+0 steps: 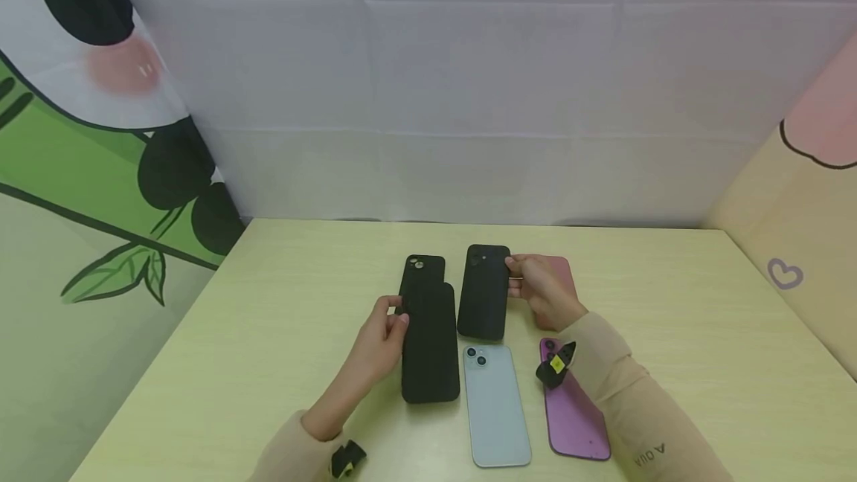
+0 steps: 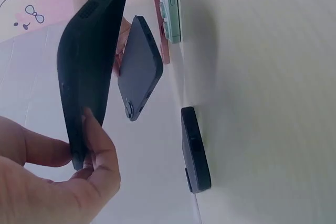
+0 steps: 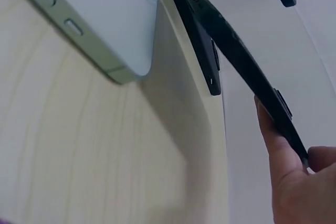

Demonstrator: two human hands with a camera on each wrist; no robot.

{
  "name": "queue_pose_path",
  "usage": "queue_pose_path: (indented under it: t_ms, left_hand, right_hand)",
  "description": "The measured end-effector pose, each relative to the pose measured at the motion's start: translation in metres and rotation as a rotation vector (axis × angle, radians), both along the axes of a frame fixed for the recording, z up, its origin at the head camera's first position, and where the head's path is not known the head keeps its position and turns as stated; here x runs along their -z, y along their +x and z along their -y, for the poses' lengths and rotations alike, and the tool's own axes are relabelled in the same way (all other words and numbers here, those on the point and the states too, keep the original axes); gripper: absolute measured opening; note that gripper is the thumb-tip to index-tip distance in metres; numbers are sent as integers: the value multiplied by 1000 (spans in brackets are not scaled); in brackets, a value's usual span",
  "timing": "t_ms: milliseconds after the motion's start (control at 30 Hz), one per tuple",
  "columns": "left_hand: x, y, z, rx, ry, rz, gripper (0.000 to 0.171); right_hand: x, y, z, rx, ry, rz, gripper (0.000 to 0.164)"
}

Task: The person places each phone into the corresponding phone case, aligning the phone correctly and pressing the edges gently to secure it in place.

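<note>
My left hand (image 1: 380, 344) pinches the edge of a black phone case (image 1: 431, 352) between thumb and fingers. The left wrist view shows this case (image 2: 86, 61) raised off the table, with small holes along one end. My right hand (image 1: 544, 290) pinches the upper right edge of a black phone (image 1: 483, 296), its camera side facing up. In the right wrist view that phone (image 3: 241, 56) is tilted above the table. Another black phone (image 1: 423, 274) lies behind the case, partly covered by it in the head view.
A pale blue phone (image 1: 497, 407) lies near the front of the table (image 1: 268, 363). To its right is a purple phone (image 1: 579, 419), partly under my right sleeve. A pink phone-sized object (image 1: 562, 274) lies behind my right hand. A white wall backs the table.
</note>
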State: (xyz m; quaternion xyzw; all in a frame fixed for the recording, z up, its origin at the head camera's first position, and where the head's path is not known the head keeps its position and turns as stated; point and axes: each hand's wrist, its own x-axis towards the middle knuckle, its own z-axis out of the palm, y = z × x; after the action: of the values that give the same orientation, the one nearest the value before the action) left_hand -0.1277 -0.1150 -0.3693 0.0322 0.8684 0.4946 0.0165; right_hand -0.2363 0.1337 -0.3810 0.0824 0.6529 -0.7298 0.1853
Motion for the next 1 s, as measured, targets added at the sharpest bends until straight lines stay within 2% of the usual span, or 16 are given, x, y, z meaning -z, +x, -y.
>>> queue_pose_path:
  t_ms: [267,467,667,833,1000]
  left_hand:
    - [-3,-11,-10,-12,69,-41,32]
    - [-4,-20,-17,-5,113,-39,34]
    - [-3,-31,-26,-33,129,-48,33]
    - [-4,-36,-34,-55,173,-23,34]
    - [-2,-39,-39,-46,194,-10,32]
  right_hand:
    - [-2,1,1,10,-33,15,24]
    - [-5,4,1,-1,-69,8,15]
    - [-7,8,1,-30,-95,-4,17]
    - [-8,11,2,-56,-110,-9,18]
    - [-9,14,4,-78,-123,-19,19]
